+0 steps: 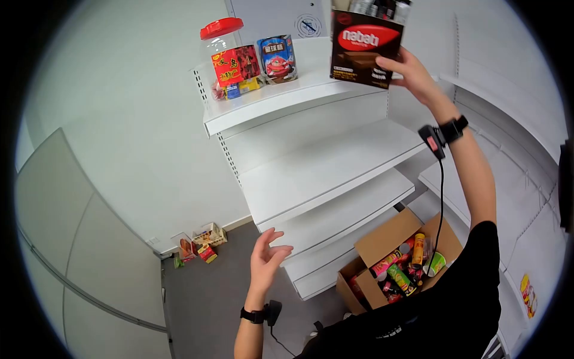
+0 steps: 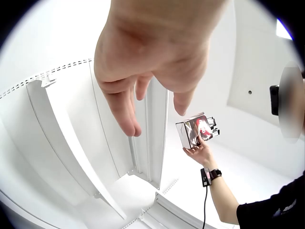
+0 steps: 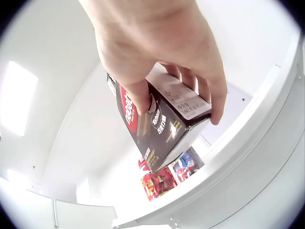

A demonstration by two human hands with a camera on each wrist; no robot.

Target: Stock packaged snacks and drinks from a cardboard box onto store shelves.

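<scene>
My right hand (image 1: 412, 73) grips a dark brown nabati wafer box (image 1: 365, 51) at its side, thumb on the printed front and fingers behind. Silver and black wrapped pieces (image 1: 382, 8) show at the box's top end. In the right wrist view the wafer box (image 3: 164, 119) is tilted, close over the top shelf's edge. On that shelf stand a red-lidded clear jar (image 1: 230, 57) and a blue printed tub (image 1: 278, 58). My left hand (image 1: 267, 256) holds nothing; its fingers are loosely bent in front of the lower shelves. The left wrist view shows the left hand (image 2: 152, 62) with fingers apart.
White shelves (image 1: 329, 161) run down the middle, with another shelf unit (image 1: 508, 167) at right. A cardboard box (image 1: 388, 236) full of cans and snack tubes sits on the floor. Several packages and a basket (image 1: 210, 233) lie by the wall. A cable (image 1: 442, 185) hangs from the right wrist.
</scene>
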